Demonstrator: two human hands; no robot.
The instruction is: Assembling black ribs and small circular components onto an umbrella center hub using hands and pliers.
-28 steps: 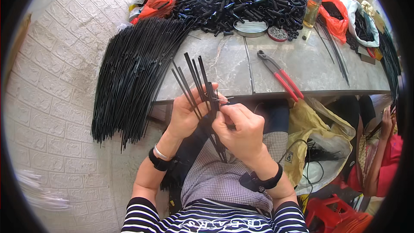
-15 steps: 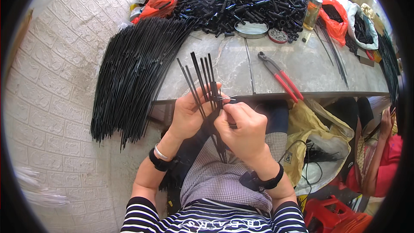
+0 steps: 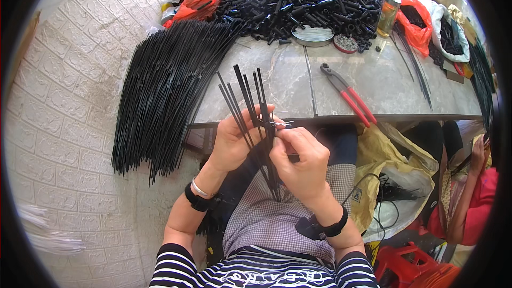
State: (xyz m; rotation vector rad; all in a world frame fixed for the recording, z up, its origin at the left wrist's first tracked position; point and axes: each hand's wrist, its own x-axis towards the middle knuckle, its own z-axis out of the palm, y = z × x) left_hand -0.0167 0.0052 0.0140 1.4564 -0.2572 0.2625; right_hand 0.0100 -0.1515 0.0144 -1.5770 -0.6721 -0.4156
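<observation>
A fanned bundle of thin black rods [image 3: 244,88] stands upright over my lap, gripped by my left hand [image 3: 234,136]. Its fingers curl behind the rods, and their lower ends reach down to the checked apron [image 3: 256,218]. Several thin silvery wires [image 3: 282,124] stick out crosswise beside the left fingertips. My right hand [image 3: 303,154] pinches thumb and forefinger together against the right side of the bundle, just below the wires. Whatever sits in that pinch is hidden by the fingers.
On the grey table lie a thick stack of black rods [image 3: 165,90], a heap of black tubes [image 3: 298,5], a dish of silvery wires [image 3: 312,34], a small red-rimmed dish [image 3: 345,44] and red-handled pliers [image 3: 349,96]. A yellow sack [image 3: 381,149] and another person's arm [image 3: 465,197] are at right.
My right hand has shifted slightly to the right along the bundle. The rods have spread a little differently at their tops; my left hand keeps its hold.
</observation>
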